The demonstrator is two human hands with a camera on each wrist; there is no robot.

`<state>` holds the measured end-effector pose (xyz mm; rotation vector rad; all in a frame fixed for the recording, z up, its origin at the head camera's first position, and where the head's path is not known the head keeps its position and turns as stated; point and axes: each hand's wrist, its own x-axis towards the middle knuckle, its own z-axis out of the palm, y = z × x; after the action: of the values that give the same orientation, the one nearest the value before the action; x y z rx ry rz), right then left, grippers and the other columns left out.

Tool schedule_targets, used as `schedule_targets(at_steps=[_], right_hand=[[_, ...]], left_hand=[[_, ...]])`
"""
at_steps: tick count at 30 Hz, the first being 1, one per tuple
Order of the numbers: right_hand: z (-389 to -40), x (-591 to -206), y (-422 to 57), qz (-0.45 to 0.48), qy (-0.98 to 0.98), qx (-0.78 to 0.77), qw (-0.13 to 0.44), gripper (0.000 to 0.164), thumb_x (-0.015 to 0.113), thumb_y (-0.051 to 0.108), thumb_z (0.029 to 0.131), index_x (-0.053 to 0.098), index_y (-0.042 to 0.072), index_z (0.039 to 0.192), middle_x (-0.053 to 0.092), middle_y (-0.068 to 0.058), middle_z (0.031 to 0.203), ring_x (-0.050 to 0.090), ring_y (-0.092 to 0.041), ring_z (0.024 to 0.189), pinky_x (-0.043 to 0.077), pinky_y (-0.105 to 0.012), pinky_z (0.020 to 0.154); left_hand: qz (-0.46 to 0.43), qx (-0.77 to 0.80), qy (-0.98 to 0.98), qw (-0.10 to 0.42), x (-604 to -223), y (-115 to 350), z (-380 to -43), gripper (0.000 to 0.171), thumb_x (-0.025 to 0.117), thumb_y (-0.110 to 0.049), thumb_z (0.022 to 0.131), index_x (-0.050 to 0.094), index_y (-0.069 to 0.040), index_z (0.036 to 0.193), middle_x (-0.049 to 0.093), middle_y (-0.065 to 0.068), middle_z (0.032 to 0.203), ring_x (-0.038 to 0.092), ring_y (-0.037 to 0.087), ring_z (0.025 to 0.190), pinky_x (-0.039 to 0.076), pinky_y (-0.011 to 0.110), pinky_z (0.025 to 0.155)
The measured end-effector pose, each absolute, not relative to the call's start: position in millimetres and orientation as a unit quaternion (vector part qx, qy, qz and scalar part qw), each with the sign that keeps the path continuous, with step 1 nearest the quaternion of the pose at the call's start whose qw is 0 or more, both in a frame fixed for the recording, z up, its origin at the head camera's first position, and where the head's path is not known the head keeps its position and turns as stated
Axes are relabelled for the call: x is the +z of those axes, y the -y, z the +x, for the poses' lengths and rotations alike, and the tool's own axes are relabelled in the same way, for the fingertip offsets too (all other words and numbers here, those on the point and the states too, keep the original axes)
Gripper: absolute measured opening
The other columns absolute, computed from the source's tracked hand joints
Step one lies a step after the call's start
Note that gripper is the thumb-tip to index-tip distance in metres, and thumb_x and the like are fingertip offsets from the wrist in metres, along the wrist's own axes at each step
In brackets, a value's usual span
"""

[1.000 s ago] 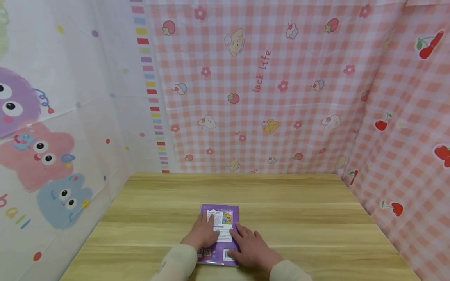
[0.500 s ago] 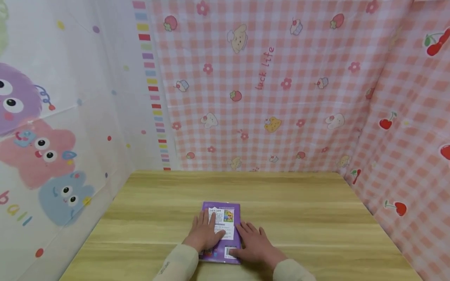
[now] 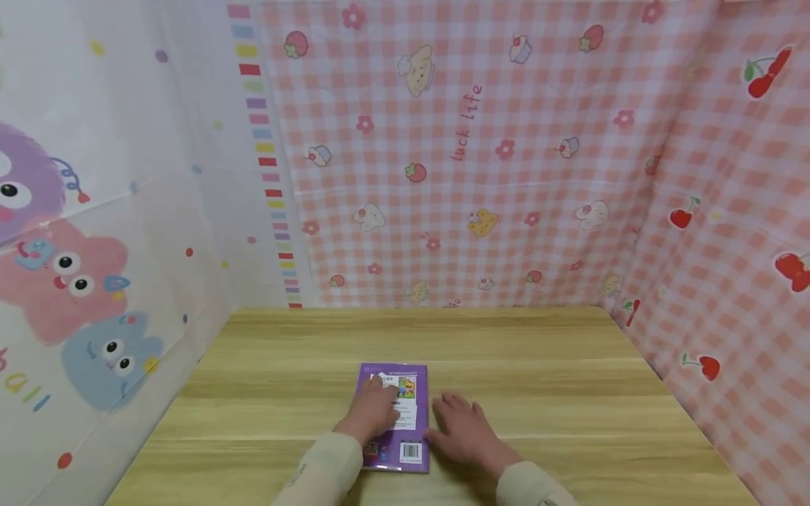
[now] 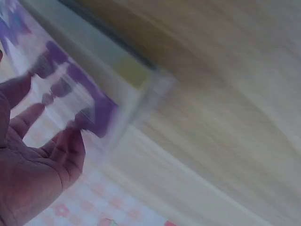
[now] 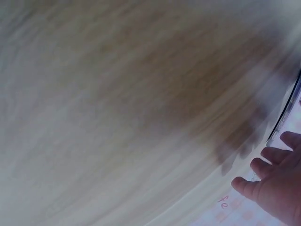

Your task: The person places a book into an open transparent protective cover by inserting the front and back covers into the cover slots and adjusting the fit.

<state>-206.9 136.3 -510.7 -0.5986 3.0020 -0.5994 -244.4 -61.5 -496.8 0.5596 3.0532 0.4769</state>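
A purple book (image 3: 413, 414) lies on the wooden table, with a white text panel, a small colourful picture and a barcode label on its upper face. Over its left half is my left hand (image 3: 375, 410), fingers somewhat bent, covering part of the text panel. In the left wrist view, the fingertips of the left hand (image 4: 40, 157) meet the glossy book cover (image 4: 101, 110), and page edges show along its side. My right hand (image 3: 467, 430) is just right of the book, fingers spread, thumb close to the book's edge. The right hand (image 5: 277, 188) holds nothing in its wrist view.
The wooden table (image 3: 538, 351) extends around the book to a back edge. Behind it hangs a pink checked cloth (image 3: 506, 190); a white cloth with cartoon figures (image 3: 209, 225) is on the left, and a cherry-printed cloth (image 3: 721, 295) on the right.
My right hand has come off the book to the right, uncovering the barcode label. The left hand's fingers have drawn in and bent over the text panel. The head view shifts slightly.
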Motion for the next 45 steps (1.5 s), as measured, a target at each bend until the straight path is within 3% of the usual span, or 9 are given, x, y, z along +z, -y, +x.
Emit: schedule_targets(at_steps=[5,8,13,21,28,35,41,43,45], right_hand=[[-211.1,-510.9,-140.3,-0.171,-0.967,-0.189,-0.025,0.061,0.059,0.037,0.090,0.049,-0.003,0.135,0.047,-0.032,0.138,0.041,-0.046,0.125,0.035,-0.065,0.101],[-213.0,-509.6,-142.3,-0.152,-0.968,-0.194,-0.039,0.058,0.061,0.034,0.089,0.052,-0.004,0.133,0.050,-0.033,0.134,0.046,-0.048,0.119,0.039,-0.065,0.097],[-214.3,-508.3,-144.4,-0.135,-0.970,-0.191,-0.069,0.052,0.063,0.030,0.088,0.057,-0.004,0.126,0.057,-0.032,0.126,0.052,-0.047,0.111,0.046,-0.063,0.090],[-214.4,-511.3,-145.4,-0.130,-0.969,-0.183,-0.105,0.043,0.063,0.025,0.087,0.062,-0.002,0.120,0.062,-0.028,0.118,0.057,-0.043,0.105,0.051,-0.059,0.084],[-215.0,-510.4,-145.4,-0.130,-0.967,-0.187,-0.111,0.040,0.064,0.023,0.087,0.064,-0.001,0.118,0.063,-0.026,0.117,0.058,-0.042,0.103,0.051,-0.058,0.084],[-216.0,-510.6,-143.7,-0.146,-0.962,-0.199,-0.120,0.038,0.064,0.022,0.086,0.065,-0.002,0.117,0.064,-0.026,0.115,0.058,-0.041,0.102,0.051,-0.058,0.083],[-217.3,-511.7,-141.3,-0.153,-0.956,-0.221,-0.119,0.037,0.063,0.020,0.088,0.064,-0.003,0.117,0.064,-0.026,0.116,0.058,-0.041,0.104,0.049,-0.057,0.087],[-217.4,-510.6,-139.5,-0.158,-0.951,-0.235,-0.124,0.036,0.062,0.018,0.089,0.064,-0.003,0.117,0.064,-0.026,0.115,0.058,-0.040,0.104,0.049,-0.056,0.088],[-218.0,-509.3,-137.6,-0.170,-0.943,-0.255,-0.134,0.034,0.061,0.016,0.090,0.064,-0.005,0.118,0.065,-0.027,0.113,0.059,-0.040,0.103,0.050,-0.056,0.087]], left_hand=[[0.171,0.143,-0.975,0.011,-489.1,45.9,-236.3,0.038,0.066,-0.004,0.075,0.066,0.000,0.113,0.055,0.025,0.114,0.049,0.040,0.107,0.050,0.053,0.089],[0.146,0.147,-0.978,0.029,-485.5,38.1,-231.8,0.042,0.070,-0.019,0.079,0.064,0.002,0.115,0.051,0.029,0.121,0.047,0.042,0.111,0.051,0.056,0.087],[0.094,0.142,-0.984,0.045,-481.1,25.1,-225.4,0.075,0.065,-0.056,0.079,0.059,0.004,0.125,0.048,0.032,0.127,0.044,0.045,0.116,0.048,0.062,0.086],[0.061,0.040,-0.997,0.021,-489.9,8.2,-216.3,0.103,0.059,-0.076,0.067,0.052,0.006,0.129,0.053,0.030,0.120,0.048,0.040,0.106,0.051,0.058,0.072],[0.041,0.025,-0.999,0.011,-492.4,2.7,-218.8,0.080,0.065,-0.054,0.076,0.052,0.003,0.130,0.053,0.030,0.114,0.048,0.038,0.099,0.051,0.052,0.064],[0.057,0.006,-0.998,-0.005,-492.6,4.4,-222.7,0.080,0.072,-0.038,0.072,0.048,0.004,0.135,0.058,0.038,0.112,0.055,0.048,0.098,0.057,0.054,0.061],[0.104,0.016,-0.992,-0.063,-490.5,13.5,-232.0,0.024,0.070,-0.015,0.078,0.068,0.003,0.094,0.069,0.019,0.082,0.065,0.034,0.073,0.060,0.045,0.057],[0.127,0.031,-0.987,-0.088,-486.5,15.2,-235.0,0.013,0.071,-0.012,0.076,0.068,-0.001,0.082,0.069,0.012,0.074,0.065,0.028,0.066,0.059,0.042,0.056],[0.144,0.063,-0.981,-0.111,-480.2,14.0,-237.3,0.011,0.070,-0.011,0.077,0.067,-0.002,0.082,0.070,0.011,0.072,0.065,0.027,0.063,0.058,0.041,0.054]])
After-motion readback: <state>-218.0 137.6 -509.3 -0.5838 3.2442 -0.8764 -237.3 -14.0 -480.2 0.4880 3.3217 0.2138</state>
